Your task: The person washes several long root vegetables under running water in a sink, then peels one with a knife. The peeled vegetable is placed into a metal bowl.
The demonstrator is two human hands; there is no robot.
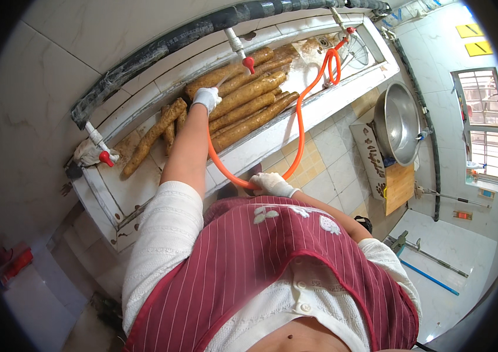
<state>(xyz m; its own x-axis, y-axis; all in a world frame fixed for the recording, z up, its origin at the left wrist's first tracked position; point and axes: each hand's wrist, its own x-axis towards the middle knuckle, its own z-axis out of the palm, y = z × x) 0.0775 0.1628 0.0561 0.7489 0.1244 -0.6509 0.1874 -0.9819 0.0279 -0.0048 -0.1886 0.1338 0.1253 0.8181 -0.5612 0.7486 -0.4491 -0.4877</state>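
Observation:
My left hand [207, 99], in a white glove, is closed around the end of an orange hose [300, 127]. A thin stream of water comes from it over long brown yam-like roots [249, 92] in a white tiled trough [249, 147]. Several roots lie side by side beyond and to the right of that hand; a few shorter ones [154, 138] lie to its left. Close to the apron [249, 246], my right hand [273, 184], also gloved in white, grips the hose lower down. From there the hose curves up to a red-handled tap [349, 31] at the trough's far right.
A black-wrapped pipe [152, 55] with red-handled taps [248, 64] runs along the wall above the trough. At the right, a large metal basin [400, 123] rests by a patterned box [369, 154] and a wooden board [399, 187]. Long-handled tools [429, 259] lie farther right.

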